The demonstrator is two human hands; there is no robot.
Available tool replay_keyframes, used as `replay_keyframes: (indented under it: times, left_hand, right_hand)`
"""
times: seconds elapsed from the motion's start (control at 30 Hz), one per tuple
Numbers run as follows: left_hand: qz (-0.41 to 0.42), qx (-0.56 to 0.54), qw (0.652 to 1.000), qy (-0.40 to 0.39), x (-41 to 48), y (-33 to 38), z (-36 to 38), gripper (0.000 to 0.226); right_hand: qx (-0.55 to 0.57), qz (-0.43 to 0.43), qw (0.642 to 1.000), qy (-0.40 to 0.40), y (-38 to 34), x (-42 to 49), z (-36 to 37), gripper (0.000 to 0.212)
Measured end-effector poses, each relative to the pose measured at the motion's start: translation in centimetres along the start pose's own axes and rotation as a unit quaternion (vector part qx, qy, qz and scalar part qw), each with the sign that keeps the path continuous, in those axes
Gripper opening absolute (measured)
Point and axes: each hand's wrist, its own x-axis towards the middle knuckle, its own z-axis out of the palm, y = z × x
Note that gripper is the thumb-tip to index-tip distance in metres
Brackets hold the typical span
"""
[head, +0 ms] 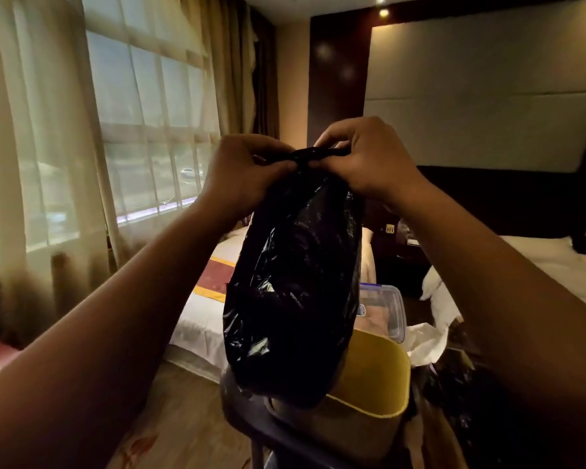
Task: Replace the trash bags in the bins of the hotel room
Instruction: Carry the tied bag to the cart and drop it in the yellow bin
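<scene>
Window point(142, 113): fills the left wall behind a sheer curtain; most of the light comes from it, so the lower room is dim.
Bed point(197, 319): beyond the work spot, well apart from it.
Bag point(295, 292): black and bulging, held up at chest height so its weight pulls the neck tight; its base hangs just above the bin.
Bin point(376, 377): yellow and unlined, directly under the bag; what it rests on is too dark to tell, possibly a chair.
Left hand point(244, 170): fingers curled, pinching the bag's gathered mouth.
Right hand point(366, 157): pinching the same mouth from the other side, likely tying it off.
</scene>
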Motion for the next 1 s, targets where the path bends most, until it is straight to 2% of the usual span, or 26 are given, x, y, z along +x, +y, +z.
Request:
replay_keyframes:
  times: [0.2,0.37,0.67,0.83,0.93,1.0]
  left_hand:
    - [0.032,-0.010,0.999,-0.019,3.0,-2.6,3.5,0.017]
    - [0.004,-0.032,0.999,-0.039,4.2,-5.9,6.4,0.018]
    - [-0.041,-0.079,0.985,-0.145,2.9,-13.5,11.2,0.020]
    - [-0.051,-0.051,0.969,-0.235,0.9,-18.4,14.4,0.025]
    - [-0.057,-0.043,0.963,-0.260,-1.0,-20.2,16.0,0.020]
    - [-0.028,-0.017,0.959,-0.282,-2.6,-21.1,16.7,0.019]
  right_hand:
    - [-0.056,-0.008,0.998,0.010,4.1,1.6,0.4,0.014]
    - [-0.079,0.011,0.997,-0.014,7.0,2.0,1.6,0.014]
    - [-0.138,0.132,0.980,-0.056,11.9,-1.0,6.5,0.016]
    - [-0.154,0.197,0.966,-0.070,15.3,-4.9,10.6,0.013]
    - [-0.142,0.174,0.973,-0.044,17.0,-8.6,12.7,0.014]
    - [-0.142,0.144,0.978,-0.048,17.9,-11.4,13.7,0.017]
